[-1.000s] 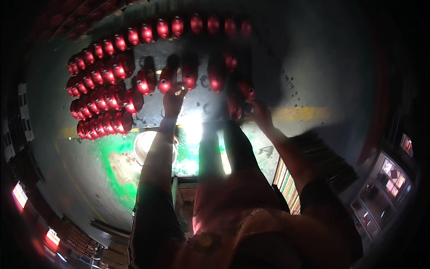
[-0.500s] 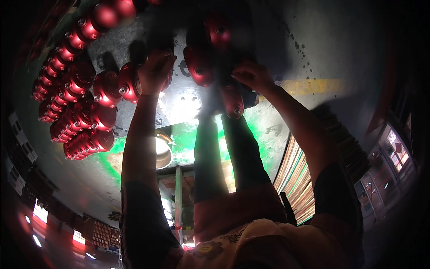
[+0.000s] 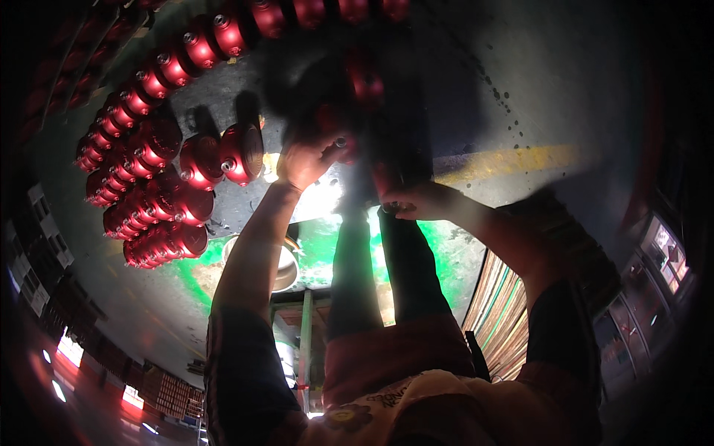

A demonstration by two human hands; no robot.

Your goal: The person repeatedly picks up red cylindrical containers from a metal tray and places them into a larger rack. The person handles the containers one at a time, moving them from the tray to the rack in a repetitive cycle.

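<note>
Several red metal cylinders with short round necks lie on a dark tabletop in front of me. My left hand [image 3: 306,160] is closed at the neck end of a middle red cylinder [image 3: 329,117], thumb against its neck. Closer to me, my right hand [image 3: 420,201] has its fingers curled at the neck of the nearest red cylinder [image 3: 384,177], which the hand partly covers. Beyond both, in shadow, lies another red cylinder [image 3: 364,83]. Two more, a round-ended cylinder [image 3: 242,154] and its neighbour [image 3: 201,161], sit left of my left hand.
A long curved row of red cylinders [image 3: 175,68] runs along the far left edge, with stacked red cylinders [image 3: 167,208] nearer. Below the tabletop's near edge is a pale round container [image 3: 286,271]. A stack of flat sheets [image 3: 498,316] stands at my right.
My left hand has moved right, from a cylinder at the left to the middle one. My right hand has come nearer to me, onto the neck end of the nearest cylinder. The view has shifted slightly.
</note>
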